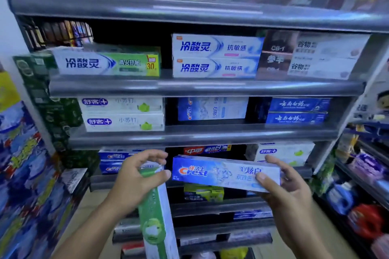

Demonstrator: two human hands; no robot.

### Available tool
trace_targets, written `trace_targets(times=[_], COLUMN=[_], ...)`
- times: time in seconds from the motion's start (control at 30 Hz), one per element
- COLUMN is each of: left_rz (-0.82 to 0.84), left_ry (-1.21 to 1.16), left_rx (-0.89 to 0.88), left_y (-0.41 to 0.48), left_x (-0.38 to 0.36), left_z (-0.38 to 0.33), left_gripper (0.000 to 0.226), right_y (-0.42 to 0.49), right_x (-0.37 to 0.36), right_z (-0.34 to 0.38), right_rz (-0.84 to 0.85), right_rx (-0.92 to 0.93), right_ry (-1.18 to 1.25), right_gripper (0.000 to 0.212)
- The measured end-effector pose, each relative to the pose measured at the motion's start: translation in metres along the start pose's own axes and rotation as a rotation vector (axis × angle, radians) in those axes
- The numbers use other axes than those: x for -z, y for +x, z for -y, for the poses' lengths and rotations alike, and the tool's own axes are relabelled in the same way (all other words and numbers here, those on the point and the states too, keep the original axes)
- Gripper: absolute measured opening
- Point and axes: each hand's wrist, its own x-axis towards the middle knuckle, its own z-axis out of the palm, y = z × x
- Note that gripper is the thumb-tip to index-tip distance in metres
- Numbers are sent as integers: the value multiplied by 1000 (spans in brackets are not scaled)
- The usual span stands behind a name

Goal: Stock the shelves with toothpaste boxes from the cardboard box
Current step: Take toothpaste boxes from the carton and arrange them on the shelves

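Item one: blue Crest box, "3D" printed, level at 3 o'clock, right end gripped by my right hand. Item two: green-white box, on end at 7 o'clock, my left hand curled round its top. Shelf, 12 o'clock: 冷酸灵 boxes.

Pretty plain really: the left hand and right hand are bare, forearms bare too, fingernails trimmed short.
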Motion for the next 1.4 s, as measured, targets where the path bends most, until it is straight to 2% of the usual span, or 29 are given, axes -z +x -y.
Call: trace_targets(times=[0.07, 0.17, 0.4, 0.53, 0.73, 0.9, 1.0, 1.1, 1.17, 1.3, 1.4], left_rz=[27, -64, -258, -298, -351, -391, -391, -348, -321, -397, -549], left_ry=[-53, -157, -251, -221, -169, -71, -42, -19, 20, 96, 85], left_rx=[-8, 11, 107, 125, 168, 193, 239, 271, 244, 225, 187], left_y=[8, 20, 53, 67, 83, 94, 101, 97, 93, 85, 73], left_x=[-8, -19, -42, -53, -60, -66, -67, -72, -75, -78, -83], left_z=[-12, -26, -57, -68, -67, -67, -60, -46, -39, -40, -40], left_gripper=[39, 42, 33, 32, 36, 62, 53, 40, 43, 52, 36], right_y=[11, 31, 82, 116, 147, 161, 166, 166, 164, 152, 118], right_x=[-2, -3, -19, -20, -22, -30, -32, -33, -34, -35, -38], right_z=[7, 17, 32, 39, 37, 33, 30, 25, 23, 34, 38], right_rz=[-10, -48, -17, -68, -37, -23, -19, 14, 24, 30, 30], right_rx=[32, 51, 190, 265, 325, 343, 323, 235, 229, 265, 451], right_ry=[-23, 3, -86, -304, -518, -578, -697, -929, -1040, -1049, -929], right_gripper=[86, 88, 48, 45, 61, 56, 50, 46, 45, 49, 48])
